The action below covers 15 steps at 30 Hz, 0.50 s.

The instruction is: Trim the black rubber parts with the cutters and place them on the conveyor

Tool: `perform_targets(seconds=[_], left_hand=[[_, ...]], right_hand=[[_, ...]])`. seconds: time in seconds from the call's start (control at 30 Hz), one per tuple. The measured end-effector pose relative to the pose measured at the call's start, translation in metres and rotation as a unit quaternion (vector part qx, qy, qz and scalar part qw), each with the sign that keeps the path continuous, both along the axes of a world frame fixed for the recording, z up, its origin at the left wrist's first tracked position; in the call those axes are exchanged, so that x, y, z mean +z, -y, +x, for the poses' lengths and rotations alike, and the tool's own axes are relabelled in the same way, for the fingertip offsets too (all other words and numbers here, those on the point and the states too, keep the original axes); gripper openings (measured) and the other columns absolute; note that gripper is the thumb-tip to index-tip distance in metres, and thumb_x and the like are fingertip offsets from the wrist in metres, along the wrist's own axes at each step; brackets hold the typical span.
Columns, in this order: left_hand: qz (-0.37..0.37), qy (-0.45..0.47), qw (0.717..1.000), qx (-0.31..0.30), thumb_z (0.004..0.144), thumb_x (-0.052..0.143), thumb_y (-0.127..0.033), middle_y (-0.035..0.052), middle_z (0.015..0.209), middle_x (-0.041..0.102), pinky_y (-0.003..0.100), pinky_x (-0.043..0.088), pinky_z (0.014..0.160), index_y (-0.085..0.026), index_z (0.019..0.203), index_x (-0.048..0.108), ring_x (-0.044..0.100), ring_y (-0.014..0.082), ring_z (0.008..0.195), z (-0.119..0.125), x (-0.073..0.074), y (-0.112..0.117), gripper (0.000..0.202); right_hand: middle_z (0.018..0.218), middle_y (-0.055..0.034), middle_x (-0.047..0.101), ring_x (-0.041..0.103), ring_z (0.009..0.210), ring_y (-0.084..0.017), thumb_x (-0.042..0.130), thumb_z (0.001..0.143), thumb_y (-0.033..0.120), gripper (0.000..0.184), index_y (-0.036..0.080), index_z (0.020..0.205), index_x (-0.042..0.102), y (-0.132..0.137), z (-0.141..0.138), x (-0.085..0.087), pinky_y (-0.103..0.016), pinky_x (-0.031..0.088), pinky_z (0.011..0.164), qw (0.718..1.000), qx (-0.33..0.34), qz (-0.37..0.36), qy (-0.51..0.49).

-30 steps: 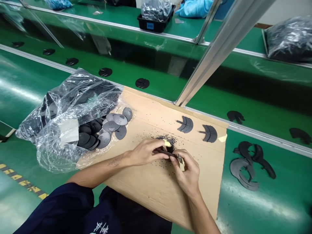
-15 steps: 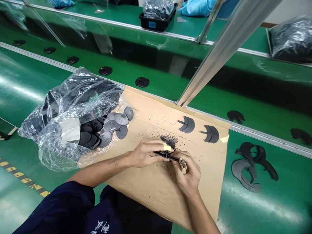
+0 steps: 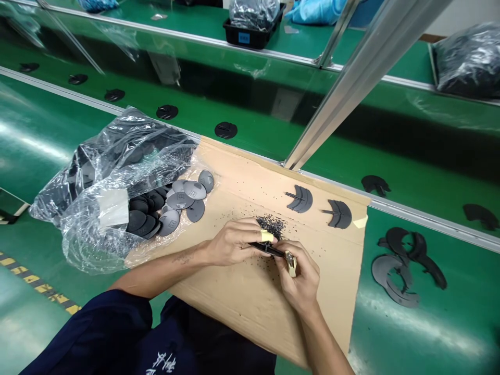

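My left hand point(image 3: 236, 242), with a yellow wrap on one finger, is closed around one end of a thin black plastic part point(image 3: 266, 248). The other end of that part is pinched by my right hand point(image 3: 300, 276), which has a pale yellow wrap, dark at its tip, at the index finger. The part is seen nearly edge-on, and my fingers hide much of it. Beneath my hands, small black crumbs point(image 3: 271, 226) are heaped on a cardboard sheet point(image 3: 242, 297). Two curved black pieces with thin stems, a nearer one point(image 3: 300, 199) and another point(image 3: 339, 214), lie right of the heap.
A clear plastic bag point(image 3: 117, 182) spills grey and black oval discs point(image 3: 180, 200) on the left. Curved black pieces point(image 3: 398, 265) lie at right. Beyond the cardboard, black parts point(image 3: 225, 130) rest on a green belt. A metal post point(image 3: 351, 88) rises at the back. A black bin point(image 3: 250, 39) stands above.
The black parts on the green belt have shifted slightly left. My hands hold the same black part in almost the same spot, with the right hand a touch further left.
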<state>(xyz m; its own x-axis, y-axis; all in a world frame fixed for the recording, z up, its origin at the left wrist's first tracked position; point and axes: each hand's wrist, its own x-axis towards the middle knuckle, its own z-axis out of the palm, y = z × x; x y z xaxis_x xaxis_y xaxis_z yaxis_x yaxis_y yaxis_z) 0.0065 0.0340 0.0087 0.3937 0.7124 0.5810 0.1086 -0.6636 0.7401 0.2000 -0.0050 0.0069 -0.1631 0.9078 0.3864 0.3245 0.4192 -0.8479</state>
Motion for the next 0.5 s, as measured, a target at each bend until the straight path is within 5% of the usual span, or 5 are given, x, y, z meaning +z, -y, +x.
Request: perform_targets(seconds=[0.13, 0.37, 0.5], left_hand=[[0.004, 0.0, 1.0, 0.019, 0.092, 0.07, -0.029, 0.009, 0.088, 0.078, 0.031, 0.058, 0.073, -0.016, 0.103, 0.074, 0.07, 0.0162, 0.077, -0.0004, 0.0006, 0.0009, 0.018], [-0.069, -0.012, 0.998, -0.005, 0.089, 0.073, -0.036, 0.0122, 0.098, 0.077, 0.033, 0.058, 0.081, -0.013, 0.118, 0.07, 0.072, 0.02, 0.09, 0.0009, -0.0014, 0.0017, 0.037], [-0.078, 0.008, 0.997, 0.006, 0.091, 0.071, -0.028, 0.0106, 0.094, 0.077, 0.03, 0.058, 0.079, -0.013, 0.113, 0.072, 0.072, 0.0183, 0.086, 0.0011, -0.0027, 0.003, 0.026]], right_hand=[[0.093, -0.0056, 0.07, 0.067, 0.082, -0.02, 0.061, 0.091, 0.014, 0.012, 0.024, 0.098, 0.064, -0.0002, -0.0005, 0.0004, -0.034, 0.054, 0.074, 1.0, 0.006, -0.009, -0.013], [0.091, -0.0048, 0.069, 0.066, 0.082, -0.019, 0.063, 0.093, 0.02, 0.004, 0.023, 0.094, 0.064, 0.0026, -0.0006, 0.0001, -0.034, 0.054, 0.075, 0.999, -0.02, -0.035, -0.029], [0.09, -0.0064, 0.069, 0.066, 0.082, -0.022, 0.063, 0.093, 0.026, 0.005, 0.023, 0.096, 0.065, 0.0024, -0.0007, 0.0011, -0.037, 0.056, 0.075, 0.998, -0.033, -0.048, -0.021]])
